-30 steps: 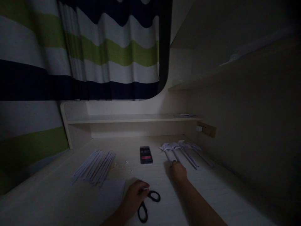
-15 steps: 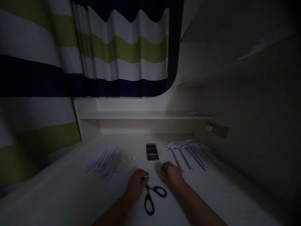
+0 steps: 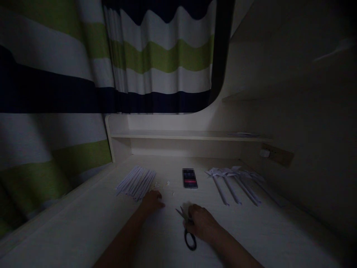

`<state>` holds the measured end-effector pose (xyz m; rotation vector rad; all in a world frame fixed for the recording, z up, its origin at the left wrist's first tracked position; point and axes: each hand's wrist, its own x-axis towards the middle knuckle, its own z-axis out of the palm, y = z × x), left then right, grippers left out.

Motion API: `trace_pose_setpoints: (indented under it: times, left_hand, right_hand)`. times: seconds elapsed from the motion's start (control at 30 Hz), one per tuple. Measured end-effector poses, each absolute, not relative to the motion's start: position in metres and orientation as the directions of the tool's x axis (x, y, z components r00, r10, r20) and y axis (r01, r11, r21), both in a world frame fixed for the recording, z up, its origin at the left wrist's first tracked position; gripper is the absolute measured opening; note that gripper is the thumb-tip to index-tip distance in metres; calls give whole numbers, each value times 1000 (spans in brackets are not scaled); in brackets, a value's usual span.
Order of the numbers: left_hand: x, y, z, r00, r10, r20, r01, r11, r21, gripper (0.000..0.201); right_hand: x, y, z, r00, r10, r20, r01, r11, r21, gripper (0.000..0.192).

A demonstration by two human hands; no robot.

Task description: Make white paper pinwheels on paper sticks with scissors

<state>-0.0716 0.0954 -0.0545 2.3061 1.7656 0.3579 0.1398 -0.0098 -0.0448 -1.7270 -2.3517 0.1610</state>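
1. Right hand (image 3: 202, 223): shifted off the row of paper pinwheels (image 3: 237, 182) at the right of the desk (image 3: 279, 238); now lowered over the scissors (image 3: 187, 227) near the front centre. Fingers curled over the pivot and upper handle; grip appears closed on the tool, though dim light hides how firm the hold is.
2. Scissors: flat on the desk or barely lifted, cannot tell which. Blade tips project up and left from under the hand; one dark handle loop shows below the fingers.
3. Left hand (image 3: 152, 201): withdrawn from the scissors, previously just beside the handles. Now farther back and left, resting on the desk with fingers loosely bent, holding nothing visible, fingertips just beside the near end of the bundle of rolled paper sticks (image 3: 136, 180).
4. Small paper scraps (image 3: 168, 183): scattered between the bundle and the dark phone-like object (image 3: 189, 178), which lies flat at mid-desk, apart from both hands.
5. Pinwheels: untouched at present, laid side by side, heads toward the back shelf (image 3: 181, 136), stems pointing toward the front.
6. Meaning of the change, as judged: finished pinwheel set down, cutting tool passed to the right hand, left hand placed beside the stock of sticks; work appears to sit at a changeover between pieces.
7. Camera view also swung left; striped curtain (image 3: 156, 56) fills the top.
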Motion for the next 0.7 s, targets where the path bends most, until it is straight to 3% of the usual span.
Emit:
trace_pose_setpoints:
  times: [0.5, 0.7]
  left_hand:
    - [-73, 100, -59, 352, 934, 62, 886, -354, 301, 28]
    - [-75, 99, -58, 365, 929, 57, 883, -365, 296, 39]
  right_hand:
    - [160, 7, -49, -71, 997, 26, 990, 74, -119, 23]
    - [162, 11, -54, -38, 998, 51, 995, 42, -86, 25]
